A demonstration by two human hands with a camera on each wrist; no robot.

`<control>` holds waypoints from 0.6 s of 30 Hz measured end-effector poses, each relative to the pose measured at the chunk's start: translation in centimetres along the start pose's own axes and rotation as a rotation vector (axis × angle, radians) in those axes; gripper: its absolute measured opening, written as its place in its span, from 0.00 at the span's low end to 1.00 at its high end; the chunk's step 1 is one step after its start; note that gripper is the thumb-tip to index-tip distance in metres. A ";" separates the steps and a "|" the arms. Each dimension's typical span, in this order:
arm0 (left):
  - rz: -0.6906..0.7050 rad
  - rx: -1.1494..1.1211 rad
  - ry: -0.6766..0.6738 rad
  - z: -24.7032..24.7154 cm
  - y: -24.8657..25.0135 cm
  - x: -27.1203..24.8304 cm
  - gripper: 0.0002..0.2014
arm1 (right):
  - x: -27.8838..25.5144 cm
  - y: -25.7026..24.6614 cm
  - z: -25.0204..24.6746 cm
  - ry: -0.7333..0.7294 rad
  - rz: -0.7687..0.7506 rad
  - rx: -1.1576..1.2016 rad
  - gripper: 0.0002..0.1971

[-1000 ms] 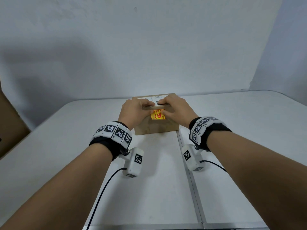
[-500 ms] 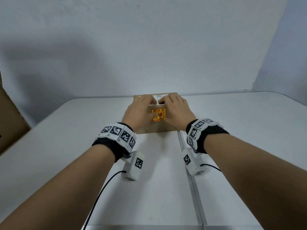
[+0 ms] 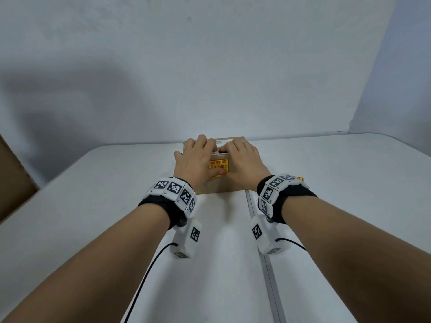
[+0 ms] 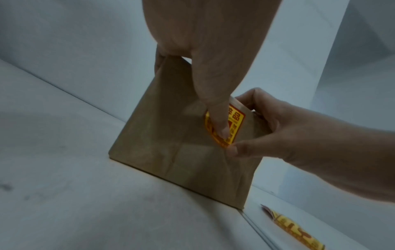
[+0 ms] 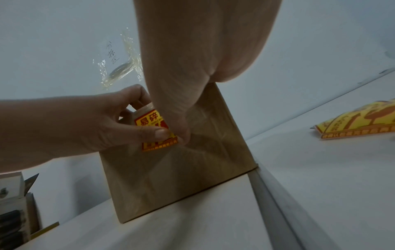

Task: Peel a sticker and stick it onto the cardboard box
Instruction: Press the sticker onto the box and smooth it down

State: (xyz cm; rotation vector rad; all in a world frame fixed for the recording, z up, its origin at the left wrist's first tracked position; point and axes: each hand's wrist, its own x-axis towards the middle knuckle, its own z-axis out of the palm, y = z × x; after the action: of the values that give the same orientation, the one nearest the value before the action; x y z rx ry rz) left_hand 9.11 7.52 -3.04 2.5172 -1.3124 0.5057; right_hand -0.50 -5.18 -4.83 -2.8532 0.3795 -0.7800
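Observation:
A small brown cardboard box [image 3: 217, 190] stands on the white table [image 3: 116, 206] near the wall. A yellow and red sticker [image 3: 218, 166] lies flat high on its near face. My left hand [image 3: 197, 159] lies over the box's top left with its thumb [image 4: 220, 125] pressing on the sticker [image 4: 235, 123]. My right hand [image 3: 245, 159] lies over the top right. Its thumb [image 5: 178, 125] presses the sticker's [image 5: 149, 125] right edge. The fingers of both hands reach over the box's top edge, and the box top is mostly hidden under them.
A yellow sticker sheet [image 5: 359, 121] lies on the table right of the box, also in the left wrist view [image 4: 297, 233]. A metal seam [image 3: 268, 264] runs down the table. Brown cardboard [image 3: 11, 178] stands at the far left. The wall is close behind the box.
A second ago both hands held the sticker at the box's top front edge. Since then the fingers have slid over the top and the thumbs have come down onto the sticker.

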 end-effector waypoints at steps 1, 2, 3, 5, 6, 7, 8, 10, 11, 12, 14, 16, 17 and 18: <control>0.018 -0.005 -0.021 -0.2 -0.3 0.1 0.26 | 0.0 0.0 0.0 -0.001 0.001 -0.003 0.24; 0.036 -0.016 -0.043 -0.4 -0.6 0.2 0.25 | 0.0 0.0 0.1 -0.003 0.002 -0.004 0.24; 0.052 -0.035 -0.064 -0.6 -0.9 0.3 0.24 | 0.0 0.0 0.2 -0.005 0.004 -0.003 0.24; 0.070 -0.089 -0.093 -0.9 -1.6 0.4 0.21 | 0.1 0.0 0.3 -0.003 0.006 -0.004 0.24; 0.074 -0.115 -0.102 -1.1 -1.9 0.4 0.20 | 0.1 0.0 0.4 -0.002 0.006 -0.006 0.24; 0.078 -0.135 -0.108 -1.2 -2.1 0.5 0.19 | 0.2 0.0 0.4 -0.003 0.008 -0.007 0.24; 0.084 -0.151 -0.113 -1.3 -2.2 0.4 0.18 | 0.2 0.0 0.5 -0.005 0.011 -0.007 0.25; 0.093 -0.183 -0.130 -1.5 -2.4 0.4 0.17 | 0.2 0.0 0.4 -0.004 0.015 -0.007 0.25; 0.098 -0.201 -0.141 -1.7 -2.5 0.5 0.17 | 0.2 0.0 0.4 -0.005 0.017 -0.006 0.25; 0.107 -0.217 -0.152 -1.8 -2.6 0.5 0.17 | 0.1 -0.1 0.3 -0.006 0.019 -0.004 0.25; 0.132 -0.233 -0.168 -2.0 -3.0 0.7 0.18 | 0.1 -0.1 0.1 -0.012 0.023 0.005 0.25; 0.160 -0.197 -0.195 -2.1 -3.1 0.7 0.22 | 0.0 -0.2 0.0 -0.011 0.028 0.009 0.25; 0.160 -0.166 -0.204 -2.0 -2.9 0.6 0.24 | 0.0 -0.2 0.0 -0.010 0.031 0.010 0.24; 0.145 -0.137 -0.201 -1.9 -2.5 0.5 0.26 | 0.0 -0.3 0.0 -0.009 0.034 0.013 0.24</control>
State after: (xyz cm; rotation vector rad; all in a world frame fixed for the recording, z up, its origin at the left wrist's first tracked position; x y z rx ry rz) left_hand 11.09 9.30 -1.28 2.4218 -1.5532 0.1861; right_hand -0.42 -4.94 -4.76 -2.8297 0.4185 -0.7603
